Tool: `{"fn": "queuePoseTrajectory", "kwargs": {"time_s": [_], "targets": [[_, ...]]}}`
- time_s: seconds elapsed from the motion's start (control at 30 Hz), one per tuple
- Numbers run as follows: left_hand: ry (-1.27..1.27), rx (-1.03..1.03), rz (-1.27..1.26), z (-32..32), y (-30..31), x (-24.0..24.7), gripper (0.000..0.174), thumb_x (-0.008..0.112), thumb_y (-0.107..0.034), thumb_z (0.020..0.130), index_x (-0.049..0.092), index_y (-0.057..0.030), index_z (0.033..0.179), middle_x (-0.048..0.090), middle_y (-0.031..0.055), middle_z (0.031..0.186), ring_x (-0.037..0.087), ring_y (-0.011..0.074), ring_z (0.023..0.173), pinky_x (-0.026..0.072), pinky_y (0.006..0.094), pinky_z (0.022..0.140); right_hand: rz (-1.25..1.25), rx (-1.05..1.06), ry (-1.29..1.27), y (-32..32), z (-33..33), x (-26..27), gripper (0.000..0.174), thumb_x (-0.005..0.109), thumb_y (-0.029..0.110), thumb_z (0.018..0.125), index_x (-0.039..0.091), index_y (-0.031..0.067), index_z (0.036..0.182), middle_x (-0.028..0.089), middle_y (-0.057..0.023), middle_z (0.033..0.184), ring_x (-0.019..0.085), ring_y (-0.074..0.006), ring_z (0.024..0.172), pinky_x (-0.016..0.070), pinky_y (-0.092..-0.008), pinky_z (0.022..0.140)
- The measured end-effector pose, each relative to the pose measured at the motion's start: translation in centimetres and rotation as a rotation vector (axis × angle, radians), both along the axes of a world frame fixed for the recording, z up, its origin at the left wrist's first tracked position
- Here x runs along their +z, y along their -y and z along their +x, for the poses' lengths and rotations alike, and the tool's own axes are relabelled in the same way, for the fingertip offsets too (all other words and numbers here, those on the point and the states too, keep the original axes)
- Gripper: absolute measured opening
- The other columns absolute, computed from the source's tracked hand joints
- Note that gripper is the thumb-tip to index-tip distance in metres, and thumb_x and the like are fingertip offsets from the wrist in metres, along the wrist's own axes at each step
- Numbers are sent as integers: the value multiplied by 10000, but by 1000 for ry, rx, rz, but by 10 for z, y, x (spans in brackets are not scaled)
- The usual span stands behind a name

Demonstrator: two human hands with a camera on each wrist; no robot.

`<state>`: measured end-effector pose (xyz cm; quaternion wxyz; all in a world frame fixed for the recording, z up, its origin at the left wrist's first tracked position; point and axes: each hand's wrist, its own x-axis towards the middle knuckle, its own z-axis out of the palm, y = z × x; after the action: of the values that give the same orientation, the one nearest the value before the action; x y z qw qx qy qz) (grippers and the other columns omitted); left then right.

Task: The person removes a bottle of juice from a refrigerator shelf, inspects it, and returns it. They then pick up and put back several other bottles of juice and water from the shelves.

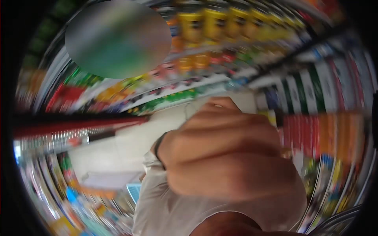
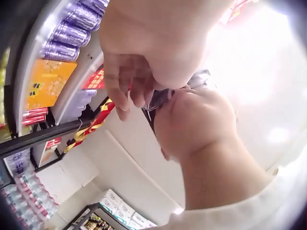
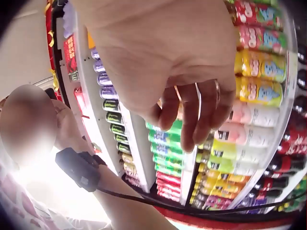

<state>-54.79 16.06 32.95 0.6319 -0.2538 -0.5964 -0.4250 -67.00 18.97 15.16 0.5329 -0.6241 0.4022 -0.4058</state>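
In the left wrist view my left hand [image 2: 148, 52] is raised beside a person's face, its fingers loosely bent next to a dark object [image 2: 160, 98] at the head; no held thing shows. My right hand [image 3: 177, 62], palm towards its camera, has relaxed, slightly bent fingers, a ring on one and nothing held. Behind it stand rows of cans and bottles [image 3: 259, 91]. A large blurred hand [image 1: 232, 153] fills the middle of the head view; which hand it is, I cannot tell.
Stocked drink shelves [image 1: 197, 47] run across the top of the head view, above a pale floor [image 1: 118, 151]. Packs of goods [image 1: 323, 133] stand at the right. A black cable [image 3: 144, 199] runs from a black device [image 3: 79, 168] on a forearm.
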Motion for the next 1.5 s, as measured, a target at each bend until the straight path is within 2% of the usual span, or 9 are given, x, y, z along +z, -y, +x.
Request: {"fn": "queuePoseTrajectory", "kwargs": {"time_s": [0.23, 0.43, 0.63, 0.7, 0.93, 1.07, 1.27, 1.37, 1.5], "targets": [[89, -136, -17, -68, -32, -2, 270, 717, -275, 836, 689, -7, 847, 661, 129, 823, 626, 252, 579, 477, 338, 481, 11, -274, 5, -31, -60, -6, 280, 578, 191, 1057, 705, -12, 912, 683, -51, 863, 579, -106, 742, 492, -266, 659], [221, -25, -100, -119, -51, -10, 203, 790, -182, 747, 687, -16, 801, 666, 117, 776, 631, 251, 560, 482, 330, 473, -59, -322, 55, -38, -105, -6, 287, 586, 180, 1049, 703, -29, 891, 689, -50, 848, 589, -111, 724, 493, -277, 643], [796, -16, -397, -175, -26, -19, 191, 843, -85, 735, 720, 0, 853, 676, 130, 780, 672, 277, 622, 507, 346, 507, -98, -443, 90, -43, -223, -8, 332, 566, 202, 1066, 686, -26, 856, 706, -46, 855, 593, -119, 740, 500, -273, 680], [1158, -14, -351, -189, -18, -37, 117, 776, -15, 849, 725, 24, 947, 703, 144, 848, 704, 303, 758, 535, 360, 620, -173, -543, 165, -44, -276, -17, 296, 548, 210, 1075, 649, -26, 929, 705, -62, 887, 609, -126, 771, 507, -278, 722], [1444, 289, 175, -245, -5, -94, 140, 734, 74, 844, 727, 37, 979, 739, 117, 944, 695, 223, 870, 523, 324, 803, -287, -896, 723, 9, -428, -50, 161, 511, 168, 1086, 474, 15, 1053, 657, -111, 945, 666, -158, 840, 539, -291, 805], [1555, 342, 368, -275, -1, -108, 153, 719, 89, 846, 730, 24, 985, 741, 110, 959, 686, 196, 889, 513, 307, 814, -281, -1072, 501, 70, -489, -90, 280, 595, 271, 1060, 564, -4, 1018, 709, -89, 910, 688, -153, 784, 553, -284, 726], [1570, 419, 444, -316, -4, -114, 119, 715, 71, 869, 713, 18, 975, 740, 103, 947, 694, 181, 879, 522, 302, 814, -293, -681, 450, 175, -529, -98, 303, 601, 265, 1055, 650, -32, 1022, 712, -76, 817, 676, -122, 686, 540, -284, 658], [1559, 458, 453, -321, 0, -120, 104, 709, 65, 878, 707, 21, 973, 741, 103, 941, 699, 175, 876, 527, 297, 807, -383, -747, 216, 225, -537, -89, 321, 621, 267, 1020, 646, -47, 1086, 720, -229, 883, 700, -318, 800, 541, -398, 736], [1567, 530, 517, -314, 2, -127, 100, 704, 60, 880, 703, 24, 972, 740, 99, 935, 693, 163, 857, 532, 292, 794, -493, -738, -162, 247, -548, -41, 406, 617, 311, 1002, 621, -22, 1234, 689, -257, 1057, 658, -422, 943, 523, -468, 839]]}}
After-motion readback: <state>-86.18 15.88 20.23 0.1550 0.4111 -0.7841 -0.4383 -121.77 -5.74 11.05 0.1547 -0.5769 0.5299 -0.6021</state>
